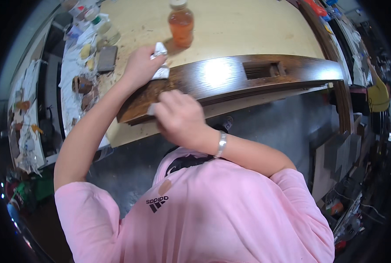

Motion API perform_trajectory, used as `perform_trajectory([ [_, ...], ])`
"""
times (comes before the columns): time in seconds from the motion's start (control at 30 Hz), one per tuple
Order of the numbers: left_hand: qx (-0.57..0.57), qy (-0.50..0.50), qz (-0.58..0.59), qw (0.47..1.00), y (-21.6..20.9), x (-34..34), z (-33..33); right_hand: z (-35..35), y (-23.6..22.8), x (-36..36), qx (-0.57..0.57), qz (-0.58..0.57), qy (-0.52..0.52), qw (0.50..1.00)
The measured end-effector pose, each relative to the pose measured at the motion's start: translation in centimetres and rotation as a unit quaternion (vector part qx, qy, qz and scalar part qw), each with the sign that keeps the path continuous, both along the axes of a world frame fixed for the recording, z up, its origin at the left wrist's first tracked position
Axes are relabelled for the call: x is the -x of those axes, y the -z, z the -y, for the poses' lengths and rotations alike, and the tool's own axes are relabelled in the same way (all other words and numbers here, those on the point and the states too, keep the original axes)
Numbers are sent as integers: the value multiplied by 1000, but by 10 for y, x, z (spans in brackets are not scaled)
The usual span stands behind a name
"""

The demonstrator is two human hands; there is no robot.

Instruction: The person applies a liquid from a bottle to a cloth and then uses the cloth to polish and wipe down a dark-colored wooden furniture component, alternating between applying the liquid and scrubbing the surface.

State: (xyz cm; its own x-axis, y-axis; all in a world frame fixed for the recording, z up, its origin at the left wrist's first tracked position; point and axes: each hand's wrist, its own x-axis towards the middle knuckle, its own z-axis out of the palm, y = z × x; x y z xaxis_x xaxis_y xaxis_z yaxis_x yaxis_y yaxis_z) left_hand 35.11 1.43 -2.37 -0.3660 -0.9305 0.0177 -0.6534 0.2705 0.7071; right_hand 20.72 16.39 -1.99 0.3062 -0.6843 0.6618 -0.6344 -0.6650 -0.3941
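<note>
A long, dark brown wooden board (300,68) with a glossy finish and a rectangular slot lies across the table's near side. My left hand (139,68) is closed round a crumpled white cloth or paper (162,73) at the board's left end. Nearer me, my right hand (181,115) presses on the same end with bent fingers, pinching a small whitish pad (151,109); its material I cannot make out. The wood between the hands looks mottled and less shiny than the rest. Just beyond stands a clear bottle of amber liquid (181,28) with a pale cap.
The board rests on a pale yellow tabletop (248,26). To the left are a grey-brown block (107,59), a clear bottle with a green neck (109,33), and brown lumps (82,84) on white sheeting. A dark wooden post (346,105) stands at the right, near stacked panels (335,160).
</note>
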Motion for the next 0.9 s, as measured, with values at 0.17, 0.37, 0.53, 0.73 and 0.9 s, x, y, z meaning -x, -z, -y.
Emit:
perform_trajectory([
  [0.17, -19, -3, -17, 1000, 1, -7, 0, -2, -4, -79, 22, -27, -92, 995],
  [0.37, -20, 4, -19, 1000, -3, -5, -2, -11, -10, -51, -28, -37, -25, 999],
  [0.53, -35, 16, -16, 999, -2, -6, 1, -11, -8, -56, -12, -11, -20, 1000],
  [0.73, -22, 6, -18, 1000, -6, -1, -8, -26, -20, 12, -75, 45, 115, 990],
  [0.9, -13, 23, 3, 1000, -4, -1, -2, -26, -14, 16, -83, 46, 121, 988],
])
